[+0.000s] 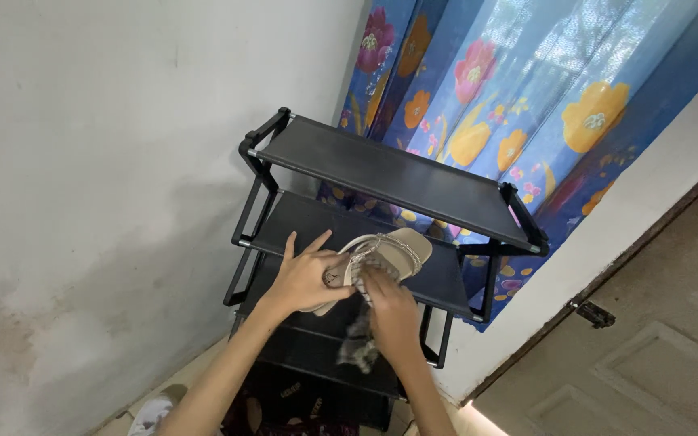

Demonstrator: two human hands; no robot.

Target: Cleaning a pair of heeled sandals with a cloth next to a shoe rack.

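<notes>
Two bare forearms rise from the near edge of the view toward a black shoe rack (381, 173) that stands against a pale wall (107, 161). Largest in sight, that wall fills the whole left side, stained darker low down. On the far right hangs a blue curtain (527, 89) printed with yellow, orange and pink flowers, and to the right of it runs a white wall strip beside a beige panelled door (656, 355) with a small dark latch (595, 315).

The rack has flat black shelves on a tubular black frame; its top shelf is bare, and the hands work over the second shelf down.

Above that second shelf, a beige strappy sandal (389, 254) is held with its toe pointing far and right, heel end toward the person. The left hand (304, 278) grips the heel end from the left, thumb and forefinger spread apart, the remaining fingers curled under the sole. The right hand (389, 311) lies over the near side of the sandal with fingers pressed together, closed on a grey patterned cloth (359, 343) that touches the straps and hangs down below the wrist. At the near left floor edge, a pale shoe (151, 412) shows partly.
</notes>
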